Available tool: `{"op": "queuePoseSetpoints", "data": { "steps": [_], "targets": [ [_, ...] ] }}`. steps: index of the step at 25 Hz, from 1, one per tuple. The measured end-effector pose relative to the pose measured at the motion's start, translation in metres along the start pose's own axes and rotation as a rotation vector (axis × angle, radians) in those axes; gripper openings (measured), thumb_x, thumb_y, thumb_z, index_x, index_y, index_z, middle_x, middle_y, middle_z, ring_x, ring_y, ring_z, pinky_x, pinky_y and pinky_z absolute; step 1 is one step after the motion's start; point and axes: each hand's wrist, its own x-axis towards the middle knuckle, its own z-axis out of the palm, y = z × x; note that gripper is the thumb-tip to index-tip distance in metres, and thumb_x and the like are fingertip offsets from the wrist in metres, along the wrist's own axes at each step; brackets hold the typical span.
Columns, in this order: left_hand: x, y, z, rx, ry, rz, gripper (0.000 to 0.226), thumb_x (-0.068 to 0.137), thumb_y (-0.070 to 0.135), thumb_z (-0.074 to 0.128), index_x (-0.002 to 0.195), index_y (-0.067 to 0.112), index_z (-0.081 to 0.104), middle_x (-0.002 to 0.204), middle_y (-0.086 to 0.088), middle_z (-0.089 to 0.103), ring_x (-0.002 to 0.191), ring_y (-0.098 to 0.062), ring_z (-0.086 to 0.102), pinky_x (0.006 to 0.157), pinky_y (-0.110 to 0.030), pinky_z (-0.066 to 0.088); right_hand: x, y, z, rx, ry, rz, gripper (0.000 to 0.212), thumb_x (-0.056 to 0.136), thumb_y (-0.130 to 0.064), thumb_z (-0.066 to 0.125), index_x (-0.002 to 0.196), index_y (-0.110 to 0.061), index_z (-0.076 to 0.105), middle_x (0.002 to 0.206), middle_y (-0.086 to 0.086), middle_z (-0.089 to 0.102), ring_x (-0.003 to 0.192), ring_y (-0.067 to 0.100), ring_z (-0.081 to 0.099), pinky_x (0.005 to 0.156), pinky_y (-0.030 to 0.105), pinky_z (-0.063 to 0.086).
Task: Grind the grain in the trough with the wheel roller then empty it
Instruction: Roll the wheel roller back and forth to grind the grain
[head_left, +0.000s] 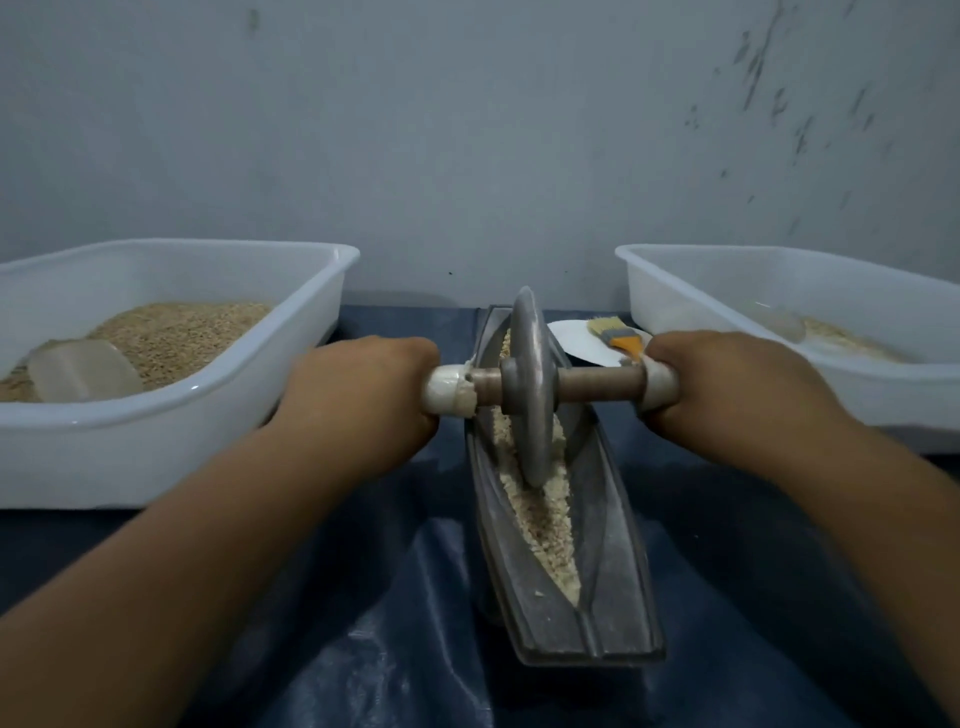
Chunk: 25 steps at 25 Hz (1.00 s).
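1. Dark blue cloth (322, 649) covers the surface under both my hands, wrinkled & shiny.
2. White tub (171, 415) sits just outside the left hand (358, 395), holding whole grain w/ a clear scoop (83, 371) lying in it.
3. Second white tub (769, 291) sits outside & beyond the right hand (727, 384); a thin layer of pale ground stuff in its far side, plus something clear I can't make out.
4. Trough (613, 587), long metal boat shape, runs between the two hands, near end toward me, far end toward the wall.
5. Grain (545, 525) lies along the trough's centre groove, pale & coarsely broken, both ahead of & behind the wheel.
6. Wheel roller (530, 384) stands upright on edge in the groove, rim in the grain, axle crosswise btw the hands.
7. Left hand: fingers curled round the white-wrapped left axle end, gripping it.
8. Right hand: curled round the right axle end the same way.
9. White plate (582, 343) just beyond the right hand, beside the trough.
10. Brush (615, 335), orange ferrule, pale bristles, lies on the plate.
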Motion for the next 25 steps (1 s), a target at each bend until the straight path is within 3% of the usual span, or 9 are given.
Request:
{"op": "queuePoseSetpoints", "data": {
  "steps": [2,5,7,10,13,16,19,22,25],
  "targets": [
    [-0.007,-0.004,-0.010,-0.032,-0.127,0.054,0.014,0.076,0.031,0.064,0.076,0.032,0.050,0.070,0.008,0.057,0.066,-0.008,0.056,0.057,-0.026,0.042,-0.009,0.013,-0.017,0.088,-0.180,-0.032,0.017,0.069,-0.047,0.067,0.076,-0.034,0.058,0.069,-0.010,0.061,0.063,0.007,0.057,0.053,0.029,0.042],
    [-0.023,-0.012,-0.032,-0.109,-0.264,0.144,0.026,0.062,0.041,0.065,0.082,0.051,0.052,0.068,0.019,0.062,0.055,0.000,0.057,0.053,-0.025,0.048,-0.029,0.022,-0.042,0.192,-0.369,-0.114,0.046,0.045,-0.068,0.058,0.088,-0.050,0.061,0.073,-0.027,0.063,0.065,-0.006,0.060,0.053,0.025,0.048],
    [-0.029,-0.015,-0.033,-0.148,-0.272,0.131,0.030,0.059,0.046,0.063,0.083,0.057,0.051,0.073,0.034,0.059,0.058,0.005,0.058,0.051,-0.023,0.046,-0.030,0.024,-0.043,0.182,-0.322,-0.139,0.050,0.043,-0.071,0.054,0.089,-0.053,0.061,0.071,-0.029,0.063,0.064,-0.006,0.061,0.050,0.025,0.048],
    [-0.020,-0.008,-0.016,-0.080,-0.140,0.026,0.014,0.068,0.041,0.065,0.075,0.036,0.054,0.063,0.009,0.060,0.056,-0.004,0.055,0.059,-0.028,0.049,-0.015,0.010,-0.019,0.108,-0.079,-0.063,0.028,0.060,-0.056,0.063,0.082,-0.039,0.060,0.069,-0.014,0.063,0.065,0.010,0.061,0.055,0.031,0.048],
    [-0.006,0.001,-0.004,0.009,0.009,-0.025,0.021,0.080,0.036,0.062,0.073,0.031,0.043,0.068,0.009,0.051,0.062,-0.009,0.049,0.063,-0.029,0.045,0.001,-0.005,0.005,0.019,0.077,0.009,0.010,0.085,-0.037,0.058,0.087,-0.028,0.061,0.089,-0.003,0.065,0.085,0.029,0.061,0.065,0.033,0.044],
    [-0.002,0.000,-0.004,-0.020,-0.078,-0.010,0.016,0.080,0.034,0.063,0.077,0.031,0.047,0.073,0.009,0.054,0.069,-0.010,0.054,0.065,-0.029,0.045,0.001,-0.002,-0.002,0.006,0.001,-0.021,0.012,0.085,-0.040,0.059,0.083,-0.028,0.057,0.086,-0.006,0.065,0.082,0.023,0.061,0.064,0.032,0.042],
    [-0.019,-0.011,-0.021,-0.100,-0.229,0.056,0.016,0.068,0.038,0.067,0.078,0.036,0.054,0.069,0.011,0.061,0.062,-0.003,0.058,0.059,-0.025,0.049,-0.018,0.014,-0.027,0.069,-0.214,-0.073,0.028,0.061,-0.058,0.064,0.081,-0.038,0.058,0.073,-0.018,0.063,0.065,0.004,0.059,0.057,0.029,0.048],
    [-0.034,-0.018,-0.032,-0.189,-0.283,0.111,0.028,0.058,0.050,0.062,0.085,0.051,0.053,0.076,0.034,0.059,0.064,0.008,0.057,0.052,-0.021,0.045,-0.034,0.021,-0.043,0.110,-0.261,-0.137,0.048,0.048,-0.073,0.051,0.087,-0.047,0.060,0.074,-0.030,0.062,0.067,-0.005,0.059,0.052,0.029,0.052],
    [-0.027,-0.013,-0.021,-0.092,-0.168,0.038,0.018,0.064,0.046,0.063,0.077,0.039,0.053,0.064,0.011,0.059,0.056,-0.003,0.054,0.053,-0.025,0.043,-0.023,0.008,-0.032,0.094,-0.144,-0.082,0.031,0.059,-0.061,0.058,0.082,-0.040,0.060,0.071,-0.018,0.063,0.063,0.006,0.060,0.055,0.032,0.049]
  ]
}}
